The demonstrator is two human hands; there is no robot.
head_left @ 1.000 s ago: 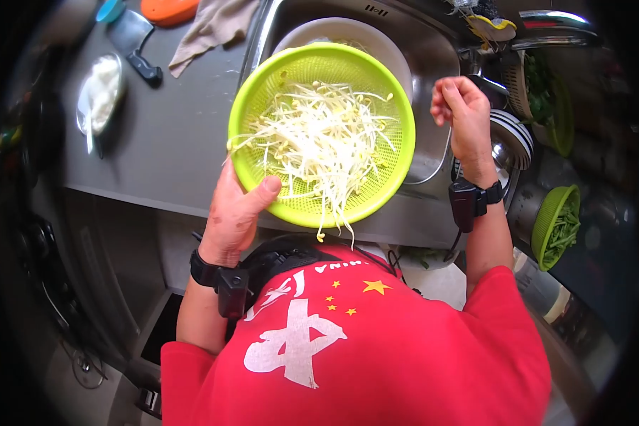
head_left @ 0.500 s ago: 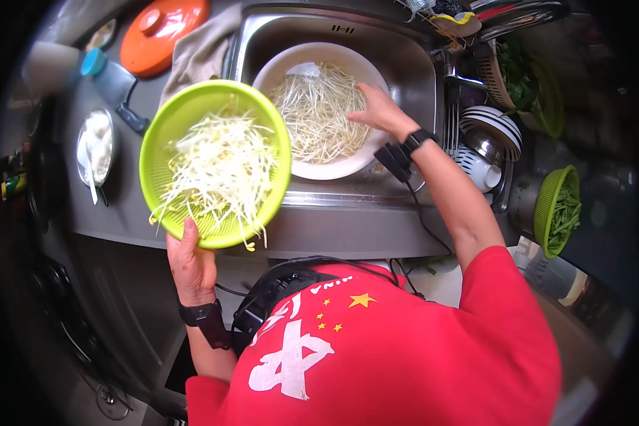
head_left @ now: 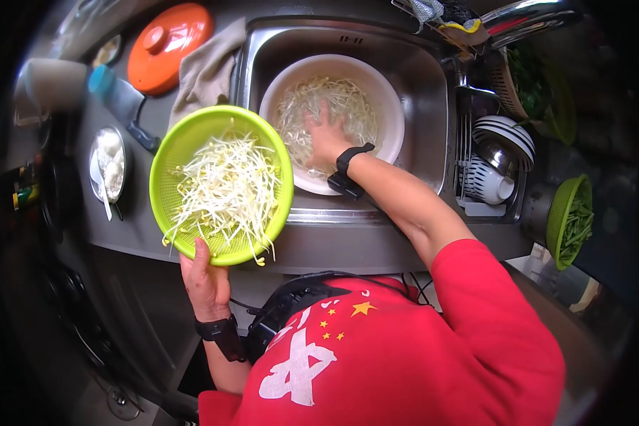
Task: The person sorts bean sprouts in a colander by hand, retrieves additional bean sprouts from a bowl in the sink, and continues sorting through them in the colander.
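Note:
My left hand (head_left: pixel 207 284) grips the near rim of a green colander (head_left: pixel 162 153), thumb over the edge. White bean sprouts (head_left: pixel 227 188) are heaped in it, and a few hang over the near rim. In the sink stands a pale round basin (head_left: pixel 393 128) with water and more bean sprouts (head_left: pixel 351 99). Inside this basin my right hand (head_left: pixel 326 140) lies on the sprouts, palm down with fingers spread, partly in the water.
Left of the sink lie a cleaver (head_left: pixel 124 99), an orange lid (head_left: pixel 169 50), a cloth (head_left: pixel 209 71) and a bowl of white food (head_left: pixel 110 167). Right are stacked bowls (head_left: pixel 504 138), a rack, and a green basket (head_left: pixel 564 220) of green vegetables.
The colander has moved left off the sink and basin, held by my left hand. My right hand has come from beside the colander down into the basin.

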